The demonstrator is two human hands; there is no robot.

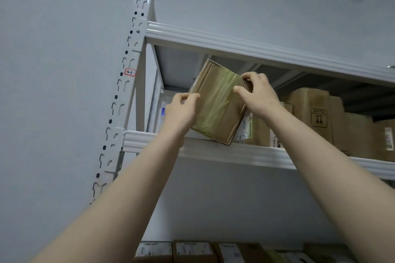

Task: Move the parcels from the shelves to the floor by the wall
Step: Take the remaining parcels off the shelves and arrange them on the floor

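Note:
A flat brown cardboard parcel (220,102) wrapped in yellowish tape is tilted at the left end of the upper shelf (235,153), its lower corner over the shelf's front rail. My left hand (181,111) grips its left edge. My right hand (256,94) pinches its upper right corner. Both arms reach up from below. More brown parcels (314,113) stand on the same shelf to the right, and a white packet (162,109) lies behind my left hand.
A white perforated upright post (128,70) with a small red-edged label runs up the left side. Another shelf rail (256,49) passes overhead. Several labelled boxes (192,251) sit on a lower shelf. A grey wall is to the left.

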